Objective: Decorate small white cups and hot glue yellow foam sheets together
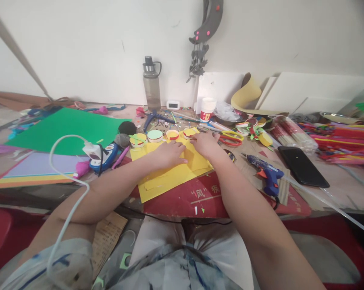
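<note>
Lays left hand (169, 154), with fingers loosely parted, empty, over yellow paper (160, 180), perhaps to steady it. Holds right hand (207, 144) at rightmost small disc (188, 132), paper's one o'clock (cannot tell if pinching it).

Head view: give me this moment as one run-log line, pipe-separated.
left hand: palm down over yellow paper | right hand: at row's rightmost paper disc | blue glue gun: lying right of right forearm

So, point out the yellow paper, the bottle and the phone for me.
Yellow paper (167, 174): head view, on its bare middle.
Bottle (152, 90): head view, on the middle of its body.
Phone (303, 166): head view, on its black upper face.
</note>
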`<state>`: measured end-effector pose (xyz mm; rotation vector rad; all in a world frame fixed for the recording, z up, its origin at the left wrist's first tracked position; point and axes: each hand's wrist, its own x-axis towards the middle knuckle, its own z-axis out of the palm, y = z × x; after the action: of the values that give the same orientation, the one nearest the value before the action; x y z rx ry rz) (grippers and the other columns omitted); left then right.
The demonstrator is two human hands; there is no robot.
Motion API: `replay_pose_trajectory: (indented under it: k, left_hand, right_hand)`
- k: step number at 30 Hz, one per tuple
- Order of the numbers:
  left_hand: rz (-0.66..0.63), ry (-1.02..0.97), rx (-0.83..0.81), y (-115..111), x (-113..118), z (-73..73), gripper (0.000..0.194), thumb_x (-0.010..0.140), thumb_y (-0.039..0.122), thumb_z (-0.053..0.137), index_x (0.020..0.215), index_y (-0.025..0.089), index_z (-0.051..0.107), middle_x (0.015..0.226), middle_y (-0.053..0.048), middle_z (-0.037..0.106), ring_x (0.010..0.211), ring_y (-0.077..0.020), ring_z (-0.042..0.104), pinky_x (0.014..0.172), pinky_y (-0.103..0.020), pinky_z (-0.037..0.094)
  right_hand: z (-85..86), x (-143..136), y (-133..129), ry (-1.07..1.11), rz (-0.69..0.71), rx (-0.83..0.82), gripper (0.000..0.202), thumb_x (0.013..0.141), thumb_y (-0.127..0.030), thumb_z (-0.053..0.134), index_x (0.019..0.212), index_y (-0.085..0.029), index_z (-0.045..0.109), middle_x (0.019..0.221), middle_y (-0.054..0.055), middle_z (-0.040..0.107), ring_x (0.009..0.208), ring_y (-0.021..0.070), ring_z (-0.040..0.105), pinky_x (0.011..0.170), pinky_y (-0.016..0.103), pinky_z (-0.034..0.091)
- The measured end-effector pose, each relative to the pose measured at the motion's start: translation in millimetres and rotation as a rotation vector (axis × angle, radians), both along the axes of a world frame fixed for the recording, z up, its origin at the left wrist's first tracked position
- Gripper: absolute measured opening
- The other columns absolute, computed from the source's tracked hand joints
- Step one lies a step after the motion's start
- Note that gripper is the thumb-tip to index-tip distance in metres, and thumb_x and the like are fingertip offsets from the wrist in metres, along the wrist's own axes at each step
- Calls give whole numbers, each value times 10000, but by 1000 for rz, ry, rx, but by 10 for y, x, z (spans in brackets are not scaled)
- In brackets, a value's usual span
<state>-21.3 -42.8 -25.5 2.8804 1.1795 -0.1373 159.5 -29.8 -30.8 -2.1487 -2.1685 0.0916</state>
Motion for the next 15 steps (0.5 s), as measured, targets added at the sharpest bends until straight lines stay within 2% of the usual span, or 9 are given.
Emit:
replay_pose_trajectory:
  k: [4, 7, 10, 13, 15]
  left_hand:
    - [71, 11, 17, -80, 69, -26, 523, 1060, 471, 451, 1420, 107, 560, 1506, -204, 570, 1390, -357, 518, 1085, -482, 440]
    - [80, -2, 19, -93, 95, -30, 521, 1070, 465, 433, 1432, 112, 557, 1525, -198, 559, 1408, -363, 503, 1103, -501, 432]
    - [78, -29, 27, -121, 113, -26, 503, 1061, 463, 451, 1384, 108, 601, 1481, -196, 595, 1366, -372, 536, 1080, -495, 452]
    - [92, -33, 29, -200, 156, -8, 511, 1045, 466, 483, 1304, 61, 655, 1338, -215, 671, 1263, -381, 596, 1050, -486, 469]
    - [79, -47, 26, -247, 187, -6, 528, 1057, 478, 450, 1321, 66, 649, 1327, -216, 677, 1255, -373, 598, 1051, -478, 465]
  right_hand:
    - [-15, -29, -13, 17, 13, -4, 432, 1040, -354, 453, 1387, -235, 680, 1393, 147, 700, 1376, 381, 478, 1032, 524, 316]
    - [27, -31, -38, 54, -5, 39, 400, 1033, -346, 478, 1335, -226, 712, 1394, 140, 698, 1359, 373, 509, 1040, 519, 326]
    - [102, 1, -64, 151, -30, 179, 345, 1019, -319, 502, 1225, -202, 752, 1345, 134, 719, 1298, 347, 575, 1048, 509, 348]
    - [182, 59, -95, 306, -17, 367, 304, 1003, -294, 507, 1148, -202, 758, 1253, 118, 752, 1210, 306, 635, 1036, 471, 399]
    - [224, 91, -117, 415, 8, 475, 293, 993, -280, 499, 1116, -198, 752, 1205, 116, 762, 1128, 279, 668, 1010, 433, 448]
